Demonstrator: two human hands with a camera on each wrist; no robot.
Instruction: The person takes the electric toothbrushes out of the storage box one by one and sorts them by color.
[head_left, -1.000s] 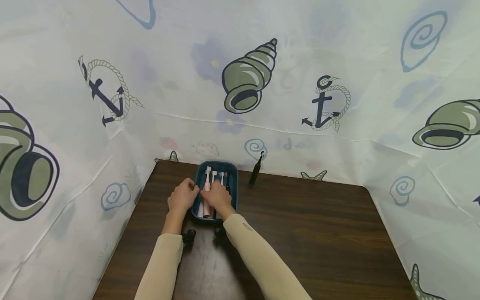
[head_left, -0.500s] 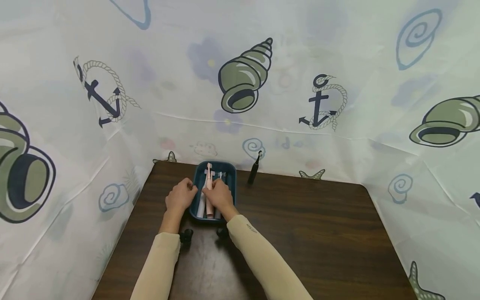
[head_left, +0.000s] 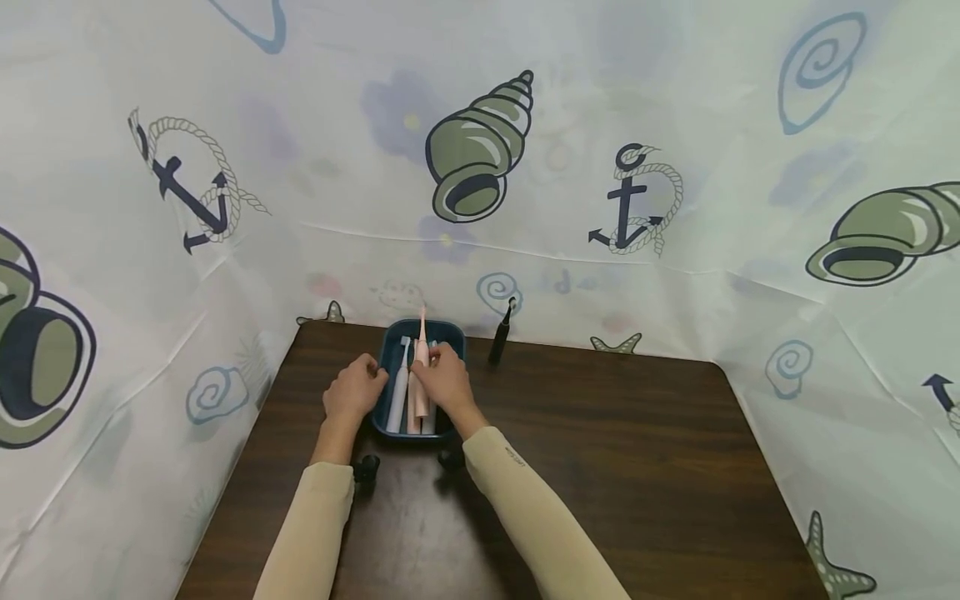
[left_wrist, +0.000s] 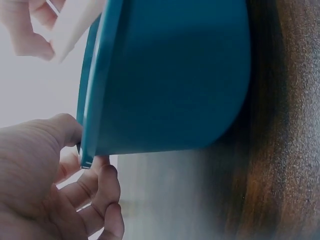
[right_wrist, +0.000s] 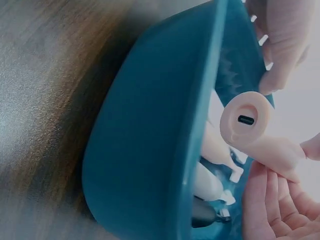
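Note:
My right hand (head_left: pixel 447 382) pinches a pink electric toothbrush (head_left: pixel 422 367) above a deep blue plastic basket (left_wrist: pixel 175 80). The charging port in the toothbrush's base faces the right wrist camera, with the fingers (right_wrist: pixel 270 200) below the handle. On the basket's left side, my left hand (head_left: pixel 352 389) grips the rim between thumb and fingers, as the left wrist view shows. Inside lie more electric toothbrushes: a white one (head_left: pixel 400 396) at the left, plus another pink one (right_wrist: pixel 215 145), a second white one (right_wrist: pixel 206 182) and a black one (right_wrist: pixel 202 214).
A black electric toothbrush (head_left: pixel 500 337) stands upright near the back edge of the dark wooden table (head_left: pixel 600 467), right of the basket. A printed cloth (head_left: pixel 570 208) with shells and anchors closes off the back and sides.
My right hand has taken hold of the pink toothbrush and raised it from among the others, its head now reaching past the basket's back rim. The left hand stays at the rim.

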